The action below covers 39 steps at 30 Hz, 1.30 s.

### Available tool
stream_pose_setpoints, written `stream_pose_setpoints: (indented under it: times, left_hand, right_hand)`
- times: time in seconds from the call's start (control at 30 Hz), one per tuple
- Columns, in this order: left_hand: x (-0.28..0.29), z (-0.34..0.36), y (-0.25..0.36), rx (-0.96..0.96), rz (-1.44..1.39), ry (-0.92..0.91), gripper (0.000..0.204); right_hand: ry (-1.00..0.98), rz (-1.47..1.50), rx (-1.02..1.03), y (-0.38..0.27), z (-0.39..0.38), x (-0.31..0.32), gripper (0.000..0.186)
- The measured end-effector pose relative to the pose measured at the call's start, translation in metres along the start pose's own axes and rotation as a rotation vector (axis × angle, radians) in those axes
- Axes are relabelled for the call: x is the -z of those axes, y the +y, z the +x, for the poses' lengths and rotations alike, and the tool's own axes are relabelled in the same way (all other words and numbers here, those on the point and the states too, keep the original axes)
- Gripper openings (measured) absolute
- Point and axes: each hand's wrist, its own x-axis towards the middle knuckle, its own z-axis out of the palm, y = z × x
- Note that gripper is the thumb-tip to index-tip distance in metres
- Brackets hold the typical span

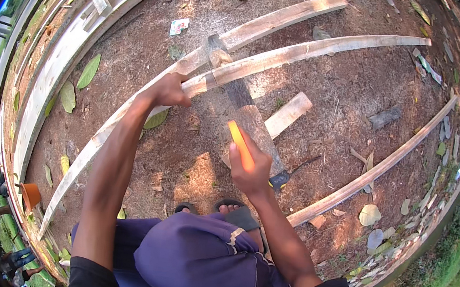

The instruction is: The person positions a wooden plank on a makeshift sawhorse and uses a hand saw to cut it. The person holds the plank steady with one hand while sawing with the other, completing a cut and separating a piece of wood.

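Note:
My left hand [170, 90] is closed around the near end of a long, pale wooden strip [312, 48], which runs off to the upper right. A dark band crosses the strip just past my fingers. Under it lies a weathered wooden block [256, 130], pointing toward my feet. My right hand [251, 168] grips an orange-handled tool [240, 145] above the block; its working end cannot be made out. Another long wooden strip [284, 18] lies behind the held one and passes under my left forearm. A black-and-yellow object [279, 179] sits at the block's near end.
On the right lies a third long strip [381, 166]. A short board [289, 115] pokes out beside the block. My sandalled foot [241, 216] is close below. A pale ledge [62, 72] curves along the left, near an orange pot [30, 196]. Leaves and scraps litter the dirt.

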Motion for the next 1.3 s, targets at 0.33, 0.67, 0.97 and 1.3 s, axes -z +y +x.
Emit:
stream_pose_setpoints:
  times: [0.33,0.67,0.97,1.3]
  left_hand:
    - [0.005,0.006,0.023,-0.032,0.01,0.043,0.071]
    - [0.007,0.007,0.031,-0.045,0.096,0.048,0.076]
    - [-0.007,-0.001,-0.014,-0.022,0.058,0.056,0.072]
    - [-0.027,-0.031,0.022,0.01,0.27,0.39,0.08]
  right_hand:
    - [0.041,0.033,0.077,-0.01,0.066,-0.009,0.039]
    - [0.055,0.009,0.054,-0.012,0.069,-0.009,0.044]
    - [0.016,-0.016,0.067,0.004,-0.062,0.033,0.042]
    - [0.087,0.074,0.135,-0.003,0.098,-0.046,0.04]
